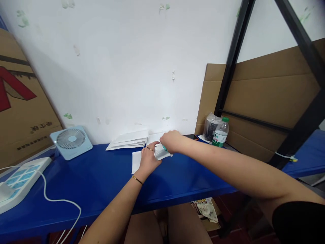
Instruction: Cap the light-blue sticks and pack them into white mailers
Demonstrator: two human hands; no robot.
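Both hands meet above the middle of the blue table. My left hand [149, 157] has its fingers closed on a small white packet [160, 152], gripping its left side. Over the packet's upper right, my right hand [172, 141] is bent down with its fingers closed around something teal, mostly hidden by the hand. Beneath and left of my left hand lies a flat white sheet [136, 161]. Behind the hands, a stack of white paper envelopes [129, 139] rests against the wall, with another white piece beside it.
A light blue fan [71, 141] and a white power strip [24, 183] with a cable stand at the left. At the right are a green-capped bottle [220, 133], a bagged dark cup [210, 127] and a black metal frame [232, 54]. Cardboard [269, 101] leans behind.
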